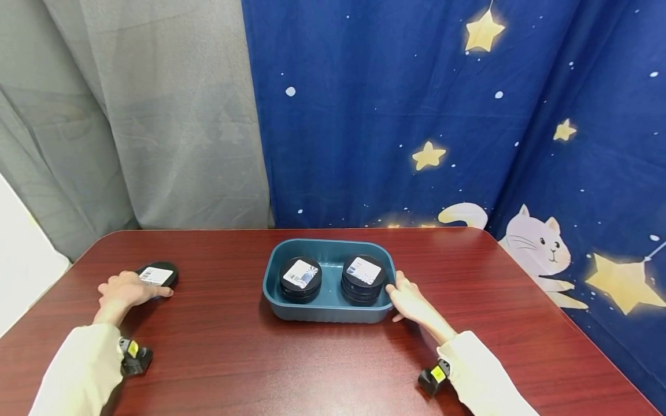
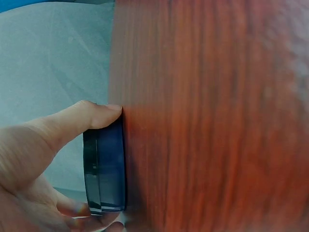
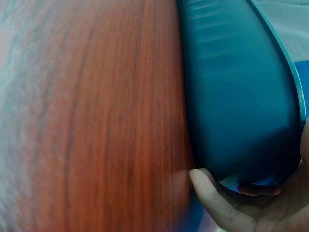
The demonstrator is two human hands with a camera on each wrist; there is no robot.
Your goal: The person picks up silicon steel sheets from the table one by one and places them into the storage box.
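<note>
At the table's left, my left hand (image 1: pixel 125 289) grips a flat, round black tin (image 1: pixel 158 274) with a white barcode label on its lid. In the left wrist view the thumb lies on the near side of the tin (image 2: pixel 107 169) and fingers curl round its far side, with the tin resting flat on the table. My right hand (image 1: pixel 413 301) holds the right end of a teal plastic basin (image 1: pixel 333 314), thumb at the rim and fingers round the lower wall. Inside the basin sit a labelled black tin (image 1: pixel 300 277) on the left and a taller black stack (image 1: pixel 363 277) on the right.
The dark red wooden table (image 1: pixel 250 370) has rounded back corners. Behind it hang a grey curtain (image 1: pixel 187 115) and a blue curtain (image 1: pixel 343 144) with stars and a cat. A white surface (image 1: pixel 26 260) borders the table's left edge.
</note>
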